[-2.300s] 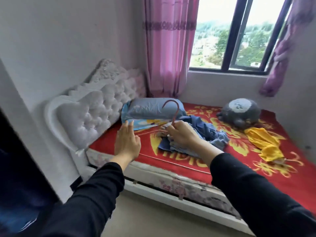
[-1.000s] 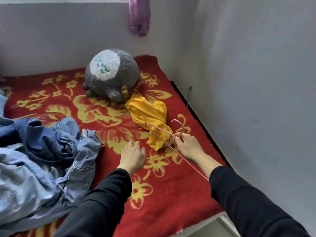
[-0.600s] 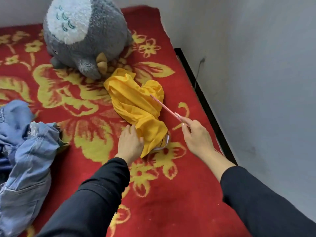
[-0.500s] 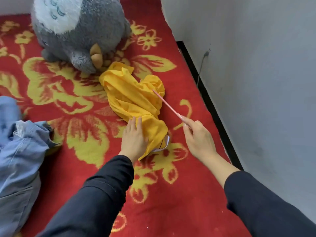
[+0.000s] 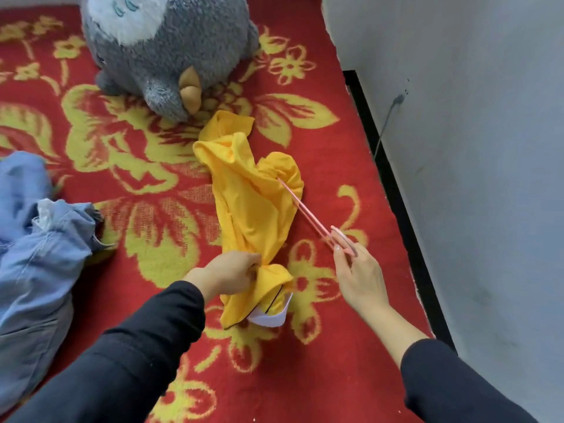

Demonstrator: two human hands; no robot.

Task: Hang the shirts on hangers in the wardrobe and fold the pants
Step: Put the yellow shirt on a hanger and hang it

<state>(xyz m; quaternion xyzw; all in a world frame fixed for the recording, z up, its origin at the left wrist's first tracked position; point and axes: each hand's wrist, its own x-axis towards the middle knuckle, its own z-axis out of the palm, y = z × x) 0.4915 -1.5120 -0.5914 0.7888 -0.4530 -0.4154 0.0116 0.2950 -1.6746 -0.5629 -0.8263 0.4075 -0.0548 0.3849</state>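
Yellow shirt [image 5: 253,203], crumpled on red floral blanket [image 5: 351,154], lower end bunched in left hand [image 5: 232,271]; pink hanger [image 5: 305,209], far end inside shirt, near end pinched by right hand [image 5: 363,276]; grey plush toy [image 5: 171,50] just beyond; denim heap [image 5: 39,245] left; wall [image 5: 473,148] right.

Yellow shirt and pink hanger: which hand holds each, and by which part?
The left hand grips the bunched yellow shirt near its white-trimmed end. The right hand pinches the pink hanger at its near end; the far end goes into the shirt.
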